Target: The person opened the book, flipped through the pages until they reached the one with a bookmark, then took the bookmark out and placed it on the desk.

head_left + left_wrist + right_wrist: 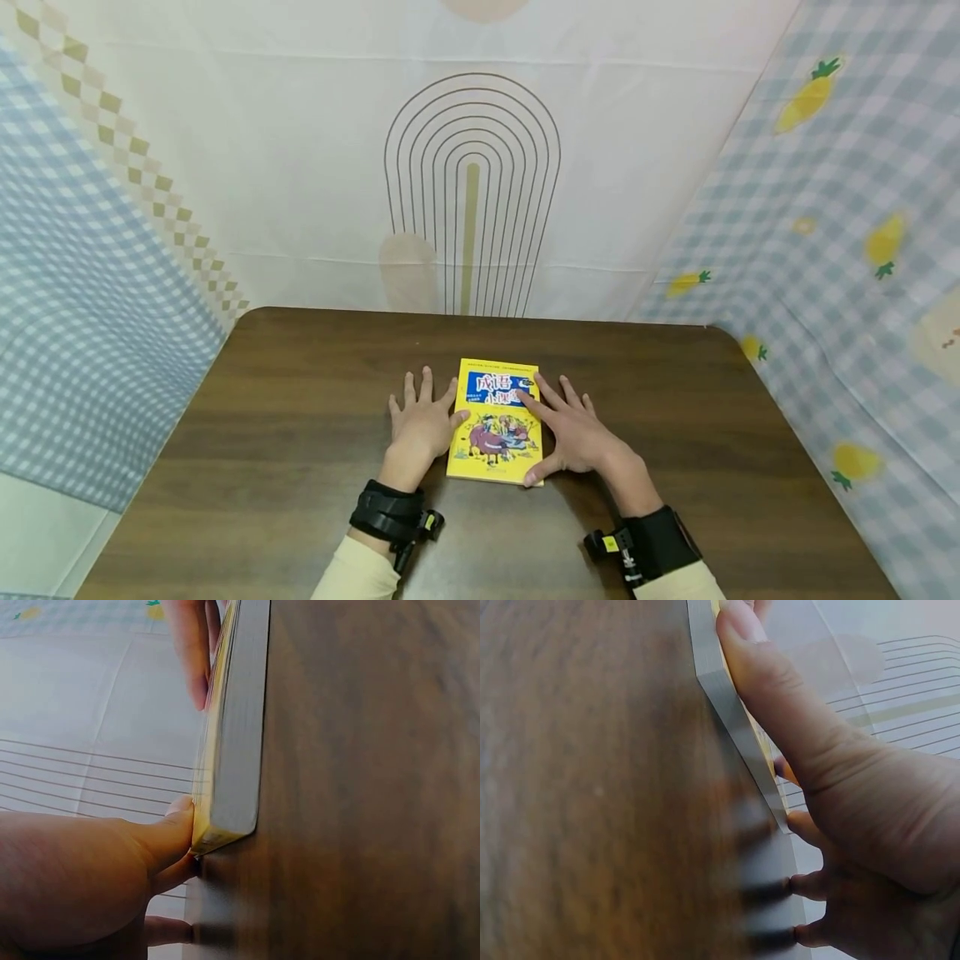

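A yellow paperback book (491,429) lies on the table, a blue title panel and a cartoon picture on its cover. Beside its left edge is my left hand (422,429), fingers spread, the thumb over the cover's edge. My right hand (581,437) is on the other side, its index finger reaching over the title panel and its thumb on the lower right corner. The left wrist view shows the book's page edge (241,735) with the left thumb (176,821) at its corner. In the right wrist view, the right thumb (761,664) lies along the cover's edge.
The brown wooden table (300,400) has rounded far corners. Behind it hangs a white cloth (300,167) printed with arched lines. Blue checked cloth (97,333) borders the left side, and checked cloth with pineapples (810,250) the right. Black straps with small cameras circle both wrists.
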The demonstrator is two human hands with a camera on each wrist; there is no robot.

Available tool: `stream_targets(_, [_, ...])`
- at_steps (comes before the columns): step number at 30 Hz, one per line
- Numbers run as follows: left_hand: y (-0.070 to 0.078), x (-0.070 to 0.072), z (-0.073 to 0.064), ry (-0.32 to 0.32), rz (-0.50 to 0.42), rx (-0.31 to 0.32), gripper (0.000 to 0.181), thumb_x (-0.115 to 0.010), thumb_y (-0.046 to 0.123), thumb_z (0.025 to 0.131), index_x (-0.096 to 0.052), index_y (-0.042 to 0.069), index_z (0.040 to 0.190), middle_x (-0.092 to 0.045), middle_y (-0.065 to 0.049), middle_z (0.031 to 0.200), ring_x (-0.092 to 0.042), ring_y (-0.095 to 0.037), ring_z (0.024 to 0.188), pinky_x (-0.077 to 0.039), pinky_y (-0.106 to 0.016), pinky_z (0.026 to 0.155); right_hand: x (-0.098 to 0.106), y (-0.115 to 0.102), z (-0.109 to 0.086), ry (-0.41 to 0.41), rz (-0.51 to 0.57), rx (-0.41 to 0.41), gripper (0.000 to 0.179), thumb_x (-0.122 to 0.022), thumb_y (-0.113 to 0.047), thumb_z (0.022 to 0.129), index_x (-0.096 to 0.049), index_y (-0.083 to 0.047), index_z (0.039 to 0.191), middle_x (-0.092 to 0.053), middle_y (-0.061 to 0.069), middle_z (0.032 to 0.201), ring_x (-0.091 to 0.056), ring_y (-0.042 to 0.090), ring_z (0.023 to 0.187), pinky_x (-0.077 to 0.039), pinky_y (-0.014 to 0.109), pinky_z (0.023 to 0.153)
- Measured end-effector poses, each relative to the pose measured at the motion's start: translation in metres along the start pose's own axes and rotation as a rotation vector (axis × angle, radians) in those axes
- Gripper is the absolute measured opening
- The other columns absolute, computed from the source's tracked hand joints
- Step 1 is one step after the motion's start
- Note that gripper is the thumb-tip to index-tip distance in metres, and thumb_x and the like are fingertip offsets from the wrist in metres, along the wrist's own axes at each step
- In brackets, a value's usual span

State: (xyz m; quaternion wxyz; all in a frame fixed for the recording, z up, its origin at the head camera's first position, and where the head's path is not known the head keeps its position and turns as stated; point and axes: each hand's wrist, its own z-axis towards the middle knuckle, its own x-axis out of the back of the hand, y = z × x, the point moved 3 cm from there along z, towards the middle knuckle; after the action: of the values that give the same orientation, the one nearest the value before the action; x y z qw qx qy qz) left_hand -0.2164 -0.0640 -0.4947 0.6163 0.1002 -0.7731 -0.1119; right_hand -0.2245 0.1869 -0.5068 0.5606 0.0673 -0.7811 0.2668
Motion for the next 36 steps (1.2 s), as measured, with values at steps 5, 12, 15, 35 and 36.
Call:
stream_targets(5, [0.0004, 0.0014, 0.0006, -0.002, 0.009, 0.001, 0.065, -0.054, 0.051, 0.108, -0.038, 0.026, 0.166, -0.014, -0.02, 0.175, -0.006, -0.048, 0.16, -0.013, -0.073, 0.121, -0.0007, -0.0002, 0.0009, 0.013, -0.002, -0.001, 0.131, -0.083, -0.08, 0.064, -0.025, -0.028, 0.17, 0.0, 0.009, 0.178, 0.005, 0.05, 0.159, -0.008, 0.075, 0.12])
stream_targets(12, [-0.0006, -0.0024, 0.0001, -0.015, 0.016, 0.013, 0.066, -0.055, 0.052, 0.107, -0.038, 0.026, 0.166, -0.014, -0.02, 0.175, -0.005, -0.047, 0.16, -0.012, -0.072, 0.121, -0.0034, -0.0009, -0.0012, 0.038, 0.013, 0.013, 0.13, -0.083, -0.08, 0.065, -0.028, -0.027, 0.169, -0.003, 0.01, 0.178, 0.002, 0.052, 0.159, -0.01, 0.078, 0.118])
stream_targets(15, [-0.0001, -0.0024, -0.0004, -0.008, 0.014, 0.013, 0.066, -0.054, 0.052, 0.108, -0.038, 0.025, 0.166, -0.015, -0.02, 0.175, -0.006, -0.047, 0.16, -0.013, -0.072, 0.121, -0.0036, -0.0009, -0.0014, 0.053, 0.019, 0.016, 0.129, -0.083, -0.079, 0.065, -0.029, -0.026, 0.169, -0.004, 0.01, 0.178, 0.001, 0.052, 0.158, -0.01, 0.078, 0.118])
stream_targets(35, [-0.0005, 0.0013, 0.0001, 0.004, -0.003, -0.005, 0.064, -0.054, 0.05, 0.109, -0.039, 0.024, 0.166, -0.016, -0.02, 0.175, -0.007, -0.047, 0.16, -0.014, -0.073, 0.121, -0.0032, -0.0014, 0.001, 0.064, 0.013, 0.002, 0.127, -0.083, -0.079, 0.067, -0.029, -0.028, 0.169, -0.005, 0.009, 0.178, 0.001, 0.054, 0.158, -0.009, 0.078, 0.118])
stream_targets(36, [-0.0006, 0.0015, 0.0004, 0.006, -0.003, -0.004, 0.064, -0.054, 0.05, 0.109, -0.039, 0.024, 0.165, -0.016, -0.02, 0.175, -0.008, -0.047, 0.16, -0.014, -0.073, 0.121, -0.003, -0.0016, 0.0012, 0.063, 0.013, 0.0, 0.127, -0.083, -0.079, 0.067, -0.028, -0.028, 0.169, -0.004, 0.009, 0.178, 0.001, 0.054, 0.158, -0.009, 0.078, 0.118])
